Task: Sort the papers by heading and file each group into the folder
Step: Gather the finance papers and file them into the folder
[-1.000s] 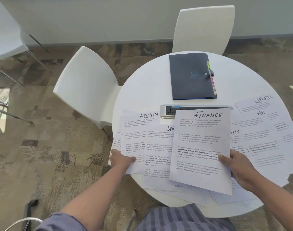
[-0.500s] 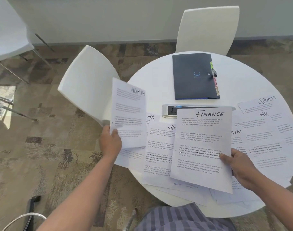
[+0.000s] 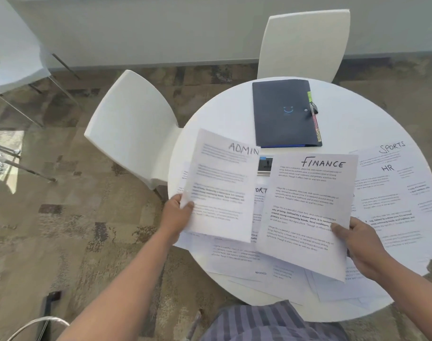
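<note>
Down at the near edge of the round white counter [image 3: 234,114], the left hand [image 3: 177,215] is pinching the ADMIN sheet [image 3: 222,185] by its lower left edge, thumb on the printed face and the other fingers tucked behind it, so the page is lifted a bit and tilted toward the FINANCE sheet [image 3: 308,212]. The two pages sit side by side with their inner edges just about touching. The right hand [image 3: 362,244] grips the FINANCE sheet at its lower right side, thumb pressed on top over the text, fingers curled underneath. Under both of them is a messy spread of more papers [image 3: 247,262], one showing part of a SPORTS heading in the gap between the held pages, plus a bit of a phone [image 3: 264,166] peeking out there too. Off to the right there's a SPORTS sheet [image 3: 392,150] lying flat with an HR sheet [image 3: 392,193] overlapping it. Further back, the dark navy folder [image 3: 283,114] lies closed on the counter, well clear of the held pages, with coloured tabs along its right edge. Two white chairs stand round the counter, one on the left [image 3: 131,126] and one at the far side [image 3: 303,43], all on patterned brown carpet [image 3: 62,217].
</note>
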`<control>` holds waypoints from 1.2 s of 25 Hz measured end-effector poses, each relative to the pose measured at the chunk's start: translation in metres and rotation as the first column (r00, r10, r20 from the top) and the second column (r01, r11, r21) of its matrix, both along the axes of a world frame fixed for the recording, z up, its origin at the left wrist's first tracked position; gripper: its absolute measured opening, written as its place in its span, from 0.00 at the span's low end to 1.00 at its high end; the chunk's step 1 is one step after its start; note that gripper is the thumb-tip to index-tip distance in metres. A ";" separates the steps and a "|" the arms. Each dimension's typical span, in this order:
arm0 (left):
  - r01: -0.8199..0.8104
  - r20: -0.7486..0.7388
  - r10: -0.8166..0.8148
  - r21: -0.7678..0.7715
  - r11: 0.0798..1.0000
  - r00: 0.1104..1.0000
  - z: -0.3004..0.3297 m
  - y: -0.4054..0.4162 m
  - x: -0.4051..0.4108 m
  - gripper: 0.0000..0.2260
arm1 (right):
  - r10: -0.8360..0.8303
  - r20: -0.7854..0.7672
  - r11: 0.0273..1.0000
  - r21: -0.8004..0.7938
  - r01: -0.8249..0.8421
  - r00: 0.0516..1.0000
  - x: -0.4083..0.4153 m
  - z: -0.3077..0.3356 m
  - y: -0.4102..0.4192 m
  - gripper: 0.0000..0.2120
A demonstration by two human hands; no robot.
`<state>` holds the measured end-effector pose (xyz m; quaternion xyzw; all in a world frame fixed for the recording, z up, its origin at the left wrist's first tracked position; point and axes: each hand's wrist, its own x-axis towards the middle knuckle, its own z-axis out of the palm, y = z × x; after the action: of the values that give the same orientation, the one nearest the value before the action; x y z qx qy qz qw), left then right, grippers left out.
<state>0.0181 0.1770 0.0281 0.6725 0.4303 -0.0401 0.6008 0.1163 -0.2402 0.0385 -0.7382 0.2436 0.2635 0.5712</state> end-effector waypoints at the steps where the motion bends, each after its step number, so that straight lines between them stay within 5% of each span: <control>1: 0.037 -0.052 -0.038 -0.020 0.999 0.998 -0.012 -0.009 -0.006 0.06 | -0.011 0.011 1.000 -0.005 0.011 1.000 0.002 0.001 -0.002 0.10; 9: 0.249 -0.356 -0.217 0.046 0.967 0.909 -0.046 -0.039 -0.035 0.07 | -0.095 0.020 0.995 -0.008 0.095 0.995 0.003 -0.001 -0.015 0.08; 12: 0.313 -0.567 -0.070 0.343 0.886 0.821 -0.054 -0.031 -0.043 0.30 | -0.086 0.009 0.996 -0.011 0.086 0.996 -0.001 -0.003 -0.013 0.07; 14: 0.086 -0.534 0.132 0.364 0.927 0.835 -0.059 -0.024 -0.046 0.54 | -0.085 0.005 0.996 -0.015 0.085 0.996 -0.003 -0.005 -0.012 0.08; 16: -0.268 -0.451 0.335 0.206 0.941 0.827 -0.061 -0.018 -0.047 0.66 | -0.086 0.005 0.996 -0.018 0.086 0.996 -0.004 -0.005 -0.013 0.09; 19: -0.586 -0.314 0.576 0.071 0.807 0.755 -0.061 -0.020 -0.048 0.53 | -0.088 0.006 0.996 -0.006 0.088 0.996 -0.004 -0.005 -0.014 0.10; 25: -0.681 -0.178 0.697 0.146 0.717 0.695 -0.056 0.003 -0.016 0.19 | -0.073 0.002 0.997 -0.030 0.073 0.997 -0.004 -0.006 -0.014 0.09; 30: -0.662 -0.106 0.683 0.177 0.728 0.723 -0.044 0.026 0.019 0.18 | -0.060 -0.001 0.997 -0.050 0.060 0.998 0.001 -0.005 -0.013 0.08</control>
<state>0.0372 0.2027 -0.0159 0.5011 0.6945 0.1532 0.4931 0.1173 -0.2530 0.0334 -0.7443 0.2729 0.2412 0.5598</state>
